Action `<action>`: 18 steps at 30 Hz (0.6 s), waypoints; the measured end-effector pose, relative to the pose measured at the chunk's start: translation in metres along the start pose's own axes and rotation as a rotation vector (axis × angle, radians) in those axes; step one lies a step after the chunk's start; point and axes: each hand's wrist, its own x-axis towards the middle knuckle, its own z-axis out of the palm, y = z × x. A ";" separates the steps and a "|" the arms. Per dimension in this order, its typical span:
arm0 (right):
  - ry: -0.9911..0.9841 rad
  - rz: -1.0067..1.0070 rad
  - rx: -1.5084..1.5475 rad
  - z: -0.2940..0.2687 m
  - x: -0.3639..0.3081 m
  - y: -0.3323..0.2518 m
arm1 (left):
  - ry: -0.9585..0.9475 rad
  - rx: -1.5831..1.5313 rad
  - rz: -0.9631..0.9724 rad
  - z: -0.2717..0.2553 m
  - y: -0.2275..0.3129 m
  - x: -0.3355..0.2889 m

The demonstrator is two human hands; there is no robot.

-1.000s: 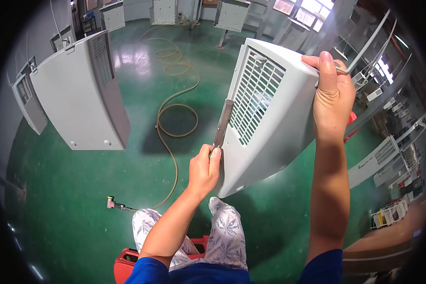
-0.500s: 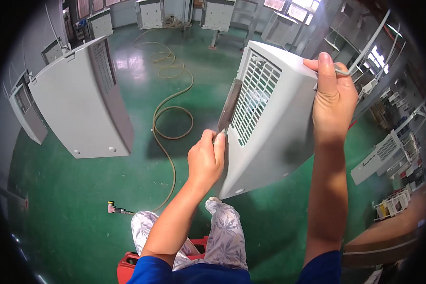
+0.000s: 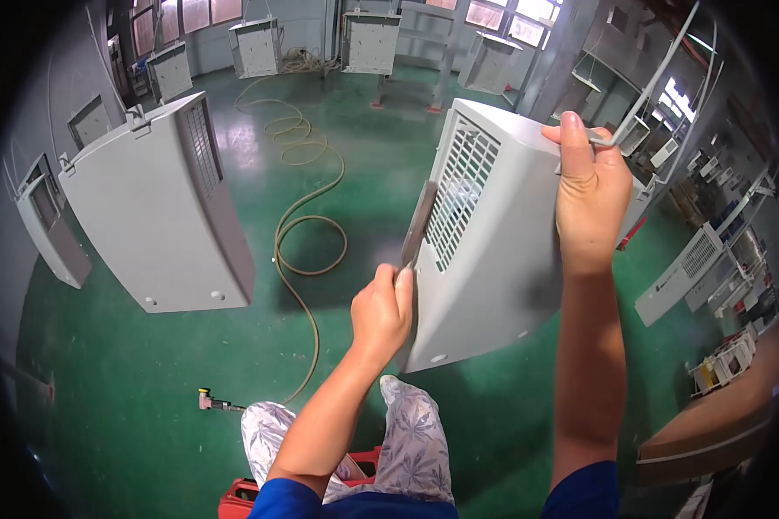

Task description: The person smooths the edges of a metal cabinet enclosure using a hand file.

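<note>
- Housing: the pale grey housing (image 3: 511, 233) is in front of the person, right of centre and above the green floor (image 3: 173, 363), between the two hands. Its long axis runs from the top, at the right hand, down toward the feet and slightly left. The slotted grille (image 3: 463, 195) faces left.
- Right hand (image 3: 593, 195): clamped on the upper right corner of the housing, thumb on top, beside the bent hook rod (image 3: 658, 73). Finger contact with the rod cannot be told.
- Left hand (image 3: 381, 307): closed around the near end of the file-like tool; nearer to the tool than the right hand.
- File-like tool (image 3: 420, 221): extends up and away from the left hand, long axis roughly along the housing's left edge, beside the grille.
- Markings: a small dark mark shows on the distant panel (image 3: 671, 285) at right, too small to read.
</note>
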 end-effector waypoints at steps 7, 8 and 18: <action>0.012 0.008 -0.072 -0.016 0.012 -0.004 | -0.032 0.007 0.042 0.005 -0.007 -0.009; 0.000 -0.020 -0.104 -0.010 0.012 0.001 | -0.056 -0.035 -0.011 0.013 -0.021 -0.019; -0.003 0.078 -0.122 -0.030 0.026 -0.002 | -0.078 -0.447 -0.070 -0.065 0.010 -0.001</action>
